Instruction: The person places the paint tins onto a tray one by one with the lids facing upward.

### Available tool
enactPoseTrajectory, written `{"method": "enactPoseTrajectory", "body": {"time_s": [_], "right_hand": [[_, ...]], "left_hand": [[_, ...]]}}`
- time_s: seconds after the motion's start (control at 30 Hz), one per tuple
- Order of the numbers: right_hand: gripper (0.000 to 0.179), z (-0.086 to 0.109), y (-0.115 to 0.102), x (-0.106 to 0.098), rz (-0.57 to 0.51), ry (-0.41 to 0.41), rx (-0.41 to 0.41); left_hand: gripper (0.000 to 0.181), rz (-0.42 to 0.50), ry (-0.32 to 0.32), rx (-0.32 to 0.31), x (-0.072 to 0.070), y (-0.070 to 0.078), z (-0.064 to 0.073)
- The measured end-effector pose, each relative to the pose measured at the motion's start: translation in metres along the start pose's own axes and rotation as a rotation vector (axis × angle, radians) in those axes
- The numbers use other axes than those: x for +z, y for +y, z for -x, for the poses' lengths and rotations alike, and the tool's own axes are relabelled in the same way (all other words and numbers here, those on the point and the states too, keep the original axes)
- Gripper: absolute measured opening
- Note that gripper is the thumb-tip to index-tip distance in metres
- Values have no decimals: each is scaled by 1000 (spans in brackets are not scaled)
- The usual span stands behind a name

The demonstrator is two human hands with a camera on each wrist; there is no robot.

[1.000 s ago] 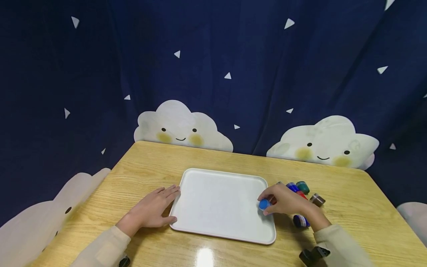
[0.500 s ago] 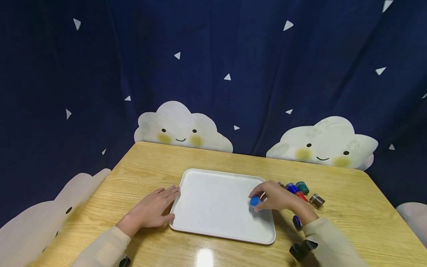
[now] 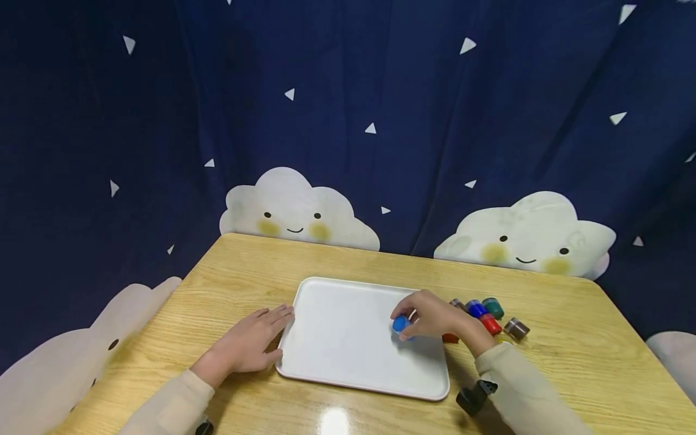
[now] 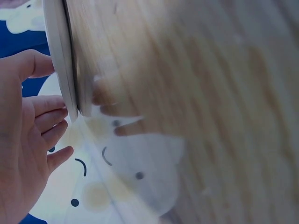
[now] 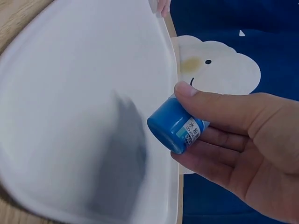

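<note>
A small blue paint jar [image 3: 401,324] is held by my right hand [image 3: 429,314] over the right part of a white rectangular tray [image 3: 337,332]. In the right wrist view the thumb and fingers pinch the paint jar [image 5: 169,125] by its label end; the jar lies tilted above the tray and its shadow falls there. My left hand [image 3: 247,341] rests at the tray's left edge, fingers extended. Seen from the left wrist, the fingertips and thumb of the left hand [image 4: 28,135] touch the tray's rim [image 4: 60,56].
Several paint jars lie right of the tray on the wooden table [image 3: 261,260]: a green jar [image 3: 493,308], a dark blue jar [image 3: 475,308], a red jar [image 3: 491,324] and a brown jar [image 3: 516,328]. A navy curtain [image 3: 337,90] with clouds hangs behind.
My right hand has moved left with the blue paint jar, from the tray's right edge further inward over it. The left hand has stayed at the left edge.
</note>
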State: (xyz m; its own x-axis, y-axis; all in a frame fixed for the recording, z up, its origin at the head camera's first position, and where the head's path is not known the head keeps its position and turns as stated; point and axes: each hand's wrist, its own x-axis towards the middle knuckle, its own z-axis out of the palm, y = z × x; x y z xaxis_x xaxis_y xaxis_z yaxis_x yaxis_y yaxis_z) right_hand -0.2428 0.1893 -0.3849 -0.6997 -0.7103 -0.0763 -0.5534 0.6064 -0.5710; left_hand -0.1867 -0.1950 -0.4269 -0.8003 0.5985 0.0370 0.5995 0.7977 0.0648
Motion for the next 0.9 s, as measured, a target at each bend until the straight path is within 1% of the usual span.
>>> {"method": "enactPoseTrajectory", "body": {"time_s": [0.17,0.37,0.57,0.9], "right_hand": [[34,-12,-1,2,9,8,-38],[35,-25,-2,5,16,10,-58],[36,-37,-2,8,-33,13,-59],[39,-58,-3,26,-143,69,-99]], "left_hand": [[63,1,4,-3,-1,0,0],[63,5,7,-2,-1,0,0],[64,3,8,-3,-1,0,0],[64,10,6,-8,1,-1,0]]}}
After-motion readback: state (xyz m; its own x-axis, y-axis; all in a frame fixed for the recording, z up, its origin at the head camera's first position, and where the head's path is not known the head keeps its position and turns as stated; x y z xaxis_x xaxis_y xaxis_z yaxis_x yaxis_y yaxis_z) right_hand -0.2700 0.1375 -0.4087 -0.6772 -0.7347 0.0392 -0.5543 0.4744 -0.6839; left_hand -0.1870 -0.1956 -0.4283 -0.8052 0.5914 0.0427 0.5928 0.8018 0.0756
